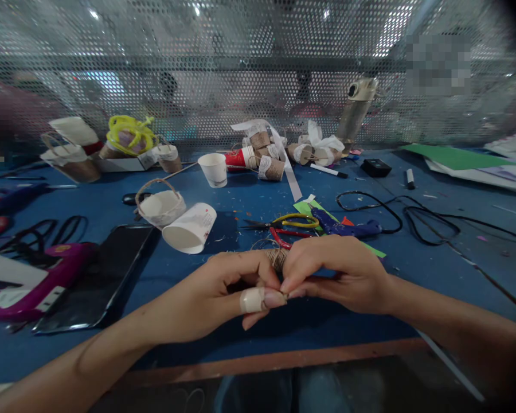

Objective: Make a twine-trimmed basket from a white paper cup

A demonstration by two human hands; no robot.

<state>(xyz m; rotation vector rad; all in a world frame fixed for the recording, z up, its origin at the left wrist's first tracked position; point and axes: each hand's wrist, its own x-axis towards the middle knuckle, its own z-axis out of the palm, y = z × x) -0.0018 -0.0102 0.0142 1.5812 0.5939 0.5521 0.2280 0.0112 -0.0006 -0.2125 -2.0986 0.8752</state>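
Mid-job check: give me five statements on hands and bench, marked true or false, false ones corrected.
1. The left hand has a pale wrap around its thumb. True.
2. The right hand grips the scissors. False: its fingertips meet the left hand's at a small, mostly hidden piece; the scissors lie on the table.
3. A white paper cup lies on its side beside a handled basket. True.
4. The blue glue gun lies on red paper. False: green paper is under it.
5. The phone is left of the tipped cup. True.

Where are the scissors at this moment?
In the head view, the scissors lie on the blue table near the centre, just beyond the right hand, left of the blue glue gun.
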